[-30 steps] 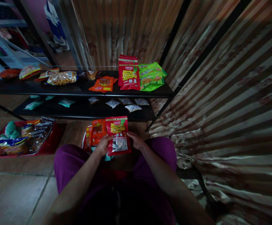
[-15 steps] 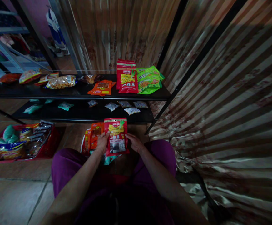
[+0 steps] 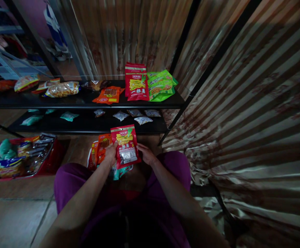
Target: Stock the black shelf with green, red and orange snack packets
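Observation:
Between my knees I hold up a red snack bag (image 3: 125,139) with yellow strips pictured on its front. My left hand (image 3: 111,153) grips its left edge, thumb on the front. At the right edge, my right hand (image 3: 146,154) is closed on the bag, its fingertips partly hidden. Behind and below lie orange snack packets (image 3: 102,146) and a teal packet (image 3: 120,172), partly covered by the red bag and my left hand. Similar red bags (image 3: 137,86) stand on the upper shelf, beside green snack bags (image 3: 161,86).
The black shelf rack (image 3: 88,102) carries orange packets (image 3: 108,94) and several bags above, small silver packets (image 3: 143,120) and teal packets (image 3: 69,116) below. A red basket (image 3: 53,156) of snacks sits on the floor at left. A patterned curtain (image 3: 229,120) hangs at right.
The red bag, still in both hands, has tilted slightly, its top leaning left. The whole view has shifted a little, so the shelf and basket appear farther left.

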Action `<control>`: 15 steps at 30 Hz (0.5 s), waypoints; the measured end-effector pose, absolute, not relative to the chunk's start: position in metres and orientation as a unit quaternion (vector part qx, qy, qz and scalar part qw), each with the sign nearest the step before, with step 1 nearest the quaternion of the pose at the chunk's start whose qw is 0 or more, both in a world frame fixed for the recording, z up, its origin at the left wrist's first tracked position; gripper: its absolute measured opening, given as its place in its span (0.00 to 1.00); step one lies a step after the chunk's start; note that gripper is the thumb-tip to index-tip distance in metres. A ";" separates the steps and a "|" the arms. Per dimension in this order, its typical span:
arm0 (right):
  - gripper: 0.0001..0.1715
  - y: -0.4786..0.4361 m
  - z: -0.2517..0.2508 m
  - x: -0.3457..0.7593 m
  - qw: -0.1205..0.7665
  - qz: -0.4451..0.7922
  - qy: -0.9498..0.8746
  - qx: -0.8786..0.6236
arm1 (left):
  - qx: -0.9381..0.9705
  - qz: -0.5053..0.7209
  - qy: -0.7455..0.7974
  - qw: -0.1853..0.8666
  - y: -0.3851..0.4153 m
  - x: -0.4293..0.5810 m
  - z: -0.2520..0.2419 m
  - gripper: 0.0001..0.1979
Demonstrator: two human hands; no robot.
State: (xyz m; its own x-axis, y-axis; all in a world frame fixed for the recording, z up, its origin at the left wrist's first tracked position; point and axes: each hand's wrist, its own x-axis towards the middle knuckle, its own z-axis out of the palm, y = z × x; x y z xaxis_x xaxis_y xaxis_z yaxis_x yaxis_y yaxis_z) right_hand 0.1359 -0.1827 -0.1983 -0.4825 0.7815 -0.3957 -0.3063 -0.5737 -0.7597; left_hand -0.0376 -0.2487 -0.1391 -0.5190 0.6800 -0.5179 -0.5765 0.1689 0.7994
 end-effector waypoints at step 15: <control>0.21 -0.183 -0.210 0.137 0.347 0.783 -0.310 -0.413 | 0.047 0.621 0.579 0.526 -0.259 -0.031 -0.141 0.06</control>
State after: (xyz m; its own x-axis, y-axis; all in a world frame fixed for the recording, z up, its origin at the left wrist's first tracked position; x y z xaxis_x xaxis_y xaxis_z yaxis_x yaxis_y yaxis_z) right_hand 0.1366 -0.1830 -0.2096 -0.4176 0.7993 -0.4321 -0.2869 -0.5672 -0.7720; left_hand -0.0305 -0.2594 -0.1410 -0.4428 0.7081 -0.5500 -0.5987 0.2231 0.7693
